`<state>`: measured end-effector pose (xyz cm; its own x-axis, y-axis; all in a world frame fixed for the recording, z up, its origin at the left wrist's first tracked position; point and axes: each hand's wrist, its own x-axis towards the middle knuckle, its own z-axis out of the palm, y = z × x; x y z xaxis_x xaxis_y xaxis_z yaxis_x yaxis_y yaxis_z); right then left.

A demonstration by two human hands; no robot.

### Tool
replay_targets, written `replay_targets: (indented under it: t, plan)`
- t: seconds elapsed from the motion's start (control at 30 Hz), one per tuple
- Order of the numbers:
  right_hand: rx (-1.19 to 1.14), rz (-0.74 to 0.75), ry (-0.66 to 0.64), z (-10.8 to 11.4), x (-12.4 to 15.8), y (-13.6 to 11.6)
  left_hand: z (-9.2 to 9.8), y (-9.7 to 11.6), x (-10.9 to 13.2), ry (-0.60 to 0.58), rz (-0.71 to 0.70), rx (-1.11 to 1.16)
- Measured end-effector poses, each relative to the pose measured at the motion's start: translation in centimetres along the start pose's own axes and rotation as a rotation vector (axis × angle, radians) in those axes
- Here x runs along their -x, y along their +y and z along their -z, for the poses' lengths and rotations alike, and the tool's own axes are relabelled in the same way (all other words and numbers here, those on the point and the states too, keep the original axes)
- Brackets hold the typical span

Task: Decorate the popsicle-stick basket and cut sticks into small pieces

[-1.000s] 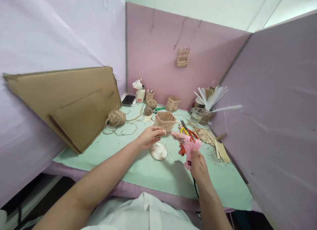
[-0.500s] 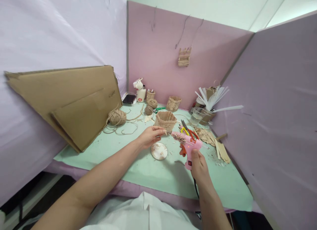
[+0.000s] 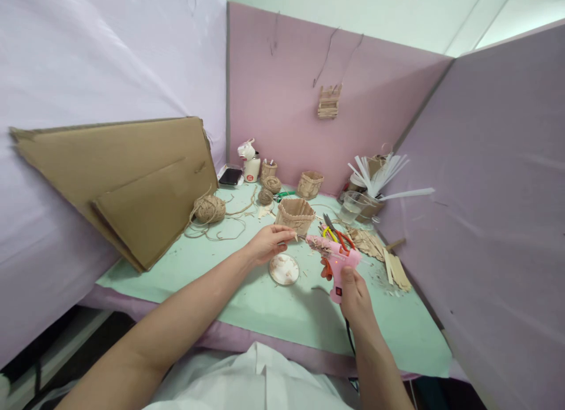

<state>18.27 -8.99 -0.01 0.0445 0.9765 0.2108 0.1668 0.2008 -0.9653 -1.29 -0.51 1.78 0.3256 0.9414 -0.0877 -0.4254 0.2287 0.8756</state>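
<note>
My right hand (image 3: 354, 295) grips the handle of a pink glue gun (image 3: 333, 257), its nozzle pointing left toward my left hand (image 3: 267, 243). The fingers of my left hand are pinched on a small pale piece held at the gun's tip; I cannot make out what it is. Just below the two hands a round dish (image 3: 283, 269) with pale scraps lies on the green mat (image 3: 220, 269). A small wooden stick basket (image 3: 294, 213) stands right behind my left hand.
Cardboard sheets (image 3: 132, 175) lean on the left wall. A twine ball (image 3: 208, 209) with loose cord, small baskets, a white figurine cup (image 3: 250, 161) and a phone sit at the back. Pliers (image 3: 335, 233), wooden sticks (image 3: 395, 269), a clear cup (image 3: 351, 207) and white strips lie right.
</note>
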Motion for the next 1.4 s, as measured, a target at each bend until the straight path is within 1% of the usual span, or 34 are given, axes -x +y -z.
replay_targets:
  t: [0.1,0.23,0.37,0.5,0.67,0.77,0.83,0.9,0.97,1.07,1.13,1.17,1.23,1.3,1.33,1.4]
  plan:
    - [0.005,0.004,-0.014,0.1,0.0,0.2,0.0,0.0,0.0,-0.006,-0.002,-0.006]
    - [0.026,0.009,-0.002,0.1,0.1,0.5,0.1,-0.1,-0.1,-0.019,-0.011,-0.003]
    - [0.044,-0.005,0.009,0.1,0.1,0.2,0.1,0.1,0.0,-0.031,-0.026,0.002]
    - [0.072,-0.003,0.011,0.1,0.2,-0.2,-0.1,0.3,0.2,-0.008,-0.028,0.008]
    - [0.124,0.010,-0.006,0.2,0.2,-0.1,-0.2,0.5,0.2,0.032,-0.043,0.016]
    - [0.161,-0.006,-0.038,0.7,0.1,-0.3,0.0,0.5,0.0,0.038,-0.068,0.022]
    - [0.208,-0.031,-0.045,1.5,0.1,-0.5,0.2,0.5,-0.1,0.040,-0.085,0.028]
    - [0.289,-0.045,-0.034,2.7,-0.1,-0.8,0.3,0.6,-0.2,0.050,-0.101,0.036]
    - [0.427,-0.031,-0.024,4.5,-0.6,-0.7,0.3,0.6,-0.3,0.059,-0.115,0.046]
    - [0.782,0.039,-0.019,7.3,-1.4,0.5,0.3,0.6,-0.4,0.044,-0.118,0.051]
    - [1.054,0.029,0.008,8.8,-1.9,1.8,0.4,0.4,-0.4,0.031,-0.114,0.038]
    - [1.166,0.002,0.012,9.4,-2.1,2.4,0.4,0.4,-0.5,0.032,-0.111,0.026]
    - [1.294,-0.075,-0.013,10.1,-2.2,3.4,0.4,0.3,-0.5,0.047,-0.103,0.001]
    - [1.322,-0.144,-0.059,10.4,-2.1,3.8,0.4,0.2,-0.5,0.058,-0.096,-0.016]
    - [1.325,-0.159,-0.066,10.4,-2.0,3.6,0.3,0.2,-0.5,0.059,-0.093,-0.020]
    - [1.334,-0.132,-0.035,9.9,-1.9,2.7,0.3,0.2,-0.5,0.060,-0.094,-0.027]
